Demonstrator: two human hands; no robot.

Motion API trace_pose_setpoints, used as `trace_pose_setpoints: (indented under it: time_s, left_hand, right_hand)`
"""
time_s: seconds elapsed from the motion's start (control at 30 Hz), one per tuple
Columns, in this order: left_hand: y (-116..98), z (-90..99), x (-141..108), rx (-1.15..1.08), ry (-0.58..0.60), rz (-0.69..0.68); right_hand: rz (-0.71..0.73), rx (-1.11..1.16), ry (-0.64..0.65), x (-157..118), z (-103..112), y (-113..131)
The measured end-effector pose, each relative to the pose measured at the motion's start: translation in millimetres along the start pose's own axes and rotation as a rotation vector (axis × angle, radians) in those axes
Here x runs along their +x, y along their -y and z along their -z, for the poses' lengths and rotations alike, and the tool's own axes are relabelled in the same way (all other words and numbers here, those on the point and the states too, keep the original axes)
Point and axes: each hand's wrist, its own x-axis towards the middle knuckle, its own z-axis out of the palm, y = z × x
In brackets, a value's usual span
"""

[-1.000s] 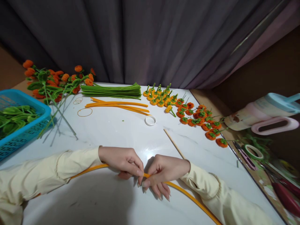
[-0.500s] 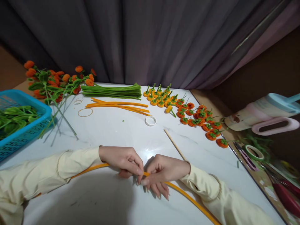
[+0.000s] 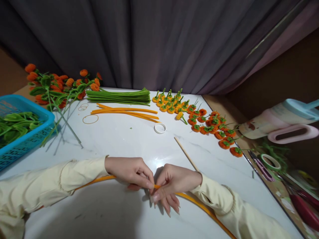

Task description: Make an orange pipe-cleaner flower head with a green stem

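Note:
A long orange fuzzy stem runs in an arc across the front of the white table. Thumb and fingers of my left hand pinch it near its middle. Close beside, on the right, my right hand grips the same stem, its lower fingers spread below. A short orange piece shows between the two hands. The stem's left part passes under my left sleeve. Beyond my hands lie several more orange stems, a white ring and a wooden stick, whose near end is by my right cuff.
At the left are a blue basket of green leaves and orange flowers. Green stems lie at the back. Small yellow and orange flower heads spread to the right, near a tumbler, green tape and tools.
My left fingers have shifted slightly right and down along the stem. My right thumb and lower fingers have moved a little downward. Both hands still hold the stem.

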Motion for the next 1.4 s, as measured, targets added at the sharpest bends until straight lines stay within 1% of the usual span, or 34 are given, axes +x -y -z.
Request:
trace_pose_setpoints:
  time_s: [0.13, 0.3, 0.37, 0.5, 0.63, 0.7, 0.83, 1.0, 1.27, 1.4]
  left_hand:
    - [0.1, -0.8, -0.1, 0.029, -0.015, -0.01]
    - [1.0, -0.4, 0.2, 0.039, -0.02, -0.015]
    - [1.9, 0.0, 0.3, 0.026, -0.025, -0.014]
    - [3.8, 0.8, 0.1, -0.047, -0.039, 0.005]
    - [3.8, 1.0, 0.5, -0.133, -0.036, 0.016]
    - [3.6, 1.0, 0.8, -0.162, -0.044, 0.026]
    - [3.5, 1.0, 1.0, -0.168, -0.054, 0.052]
    - [3.1, 0.8, 0.8, -0.152, -0.039, 0.062]
    - [2.7, 0.7, 1.0, -0.16, -0.029, 0.074]
    - [1.8, 0.3, 1.1, -0.166, -0.015, 0.068]
  right_hand:
    - [-0.016, -0.001, -0.033, -0.5, -2.1, 1.2]
    - [-0.056, -0.017, -0.112, 0.2, -7.1, 4.5]
    - [-0.048, -0.012, -0.126, 0.5, -7.8, 5.0]
    - [-0.003, 0.011, -0.11, 0.4, -5.4, 4.0]
    - [0.023, 0.025, -0.065, 1.7, -2.3, 1.2]
    - [0.03, 0.017, -0.072, 3.6, -2.3, -0.9]
    - [0.044, -0.081, -0.12, 7.6, -4.6, -4.3]
    - [0.028, -0.249, -0.083, 6.7, -6.3, -4.2]
    - [-0.011, -0.294, -0.101, 3.2, -8.6, -3.4]
    - [0.018, -0.319, -0.119, 3.1, -8.2, -4.3]
